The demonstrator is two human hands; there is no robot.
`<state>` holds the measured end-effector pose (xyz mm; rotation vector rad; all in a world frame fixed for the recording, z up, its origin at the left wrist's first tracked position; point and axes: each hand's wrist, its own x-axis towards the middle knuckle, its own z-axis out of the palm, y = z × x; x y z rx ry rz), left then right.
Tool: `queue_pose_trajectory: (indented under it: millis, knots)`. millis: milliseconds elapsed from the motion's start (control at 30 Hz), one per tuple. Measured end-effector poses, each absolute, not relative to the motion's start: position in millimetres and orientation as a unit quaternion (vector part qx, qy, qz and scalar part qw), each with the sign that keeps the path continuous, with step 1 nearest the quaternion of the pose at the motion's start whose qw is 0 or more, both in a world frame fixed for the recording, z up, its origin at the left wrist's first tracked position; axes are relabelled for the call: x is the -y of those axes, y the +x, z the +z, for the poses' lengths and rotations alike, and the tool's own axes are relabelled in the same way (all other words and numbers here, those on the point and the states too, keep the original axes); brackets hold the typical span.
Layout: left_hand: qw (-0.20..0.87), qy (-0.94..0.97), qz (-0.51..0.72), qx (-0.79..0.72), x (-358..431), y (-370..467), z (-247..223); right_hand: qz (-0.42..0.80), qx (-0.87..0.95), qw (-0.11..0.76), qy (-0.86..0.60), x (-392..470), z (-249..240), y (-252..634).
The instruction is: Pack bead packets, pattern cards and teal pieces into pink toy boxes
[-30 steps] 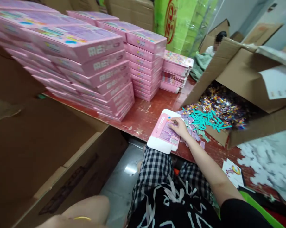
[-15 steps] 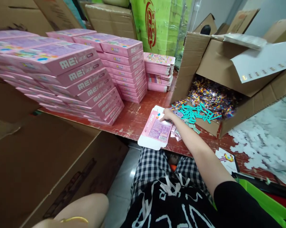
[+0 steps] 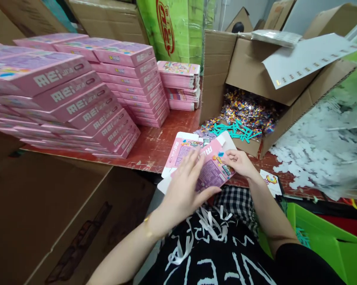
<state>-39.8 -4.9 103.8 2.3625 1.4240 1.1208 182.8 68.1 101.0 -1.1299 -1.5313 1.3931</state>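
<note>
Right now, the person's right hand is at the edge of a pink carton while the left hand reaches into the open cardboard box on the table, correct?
No, the left hand is spread over the pink carton, away from the open cardboard box; the head view shows it.
</note>
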Motion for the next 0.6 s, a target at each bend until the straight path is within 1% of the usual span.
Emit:
queue_pose_trajectory:
  millis: [67, 100, 200, 267, 333, 367, 400, 433, 500, 533, 600]
  knots:
    - [0.094, 0.794, 0.352, -0.487, -1, -32, 95, 0.522, 0.608, 0.409, -0.436, -46, 94, 189]
    - [0.121, 0.796, 0.34, -0.486, -4, -29, 91, 0.506, 0.621, 0.421, -0.427, -37, 91, 190]
    - [0.284, 0.781, 0.319, -0.455, -12, -26, 80, 0.421, 0.679, 0.441, -0.409, -20, 81, 188]
    - [0.401, 0.719, 0.35, -0.448, -12, -27, 77, 0.309, 0.689, 0.475, -0.453, -14, 77, 184]
    - [0.49, 0.615, 0.414, -0.459, -7, -29, 75, 0.181, 0.652, 0.518, -0.523, -11, 72, 181]
    - [0.527, 0.563, 0.437, -0.462, -2, -30, 72, 0.14, 0.629, 0.535, -0.547, -9, 69, 179]
    - [0.56, 0.52, 0.45, -0.462, 2, -31, 68, 0.128, 0.612, 0.546, -0.558, -7, 66, 179]
    - [0.59, 0.487, 0.453, -0.458, 7, -31, 62, 0.141, 0.604, 0.552, -0.558, -6, 61, 178]
    - [0.63, 0.457, 0.439, -0.449, 14, -31, 48, 0.215, 0.597, 0.559, -0.534, -5, 50, 178]
    - [0.631, 0.457, 0.439, -0.448, 16, -31, 41, 0.267, 0.591, 0.559, -0.517, -5, 44, 178]
    - [0.578, 0.481, 0.472, -0.461, 11, -28, 30, 0.372, 0.57, 0.546, -0.488, -10, 30, 176]
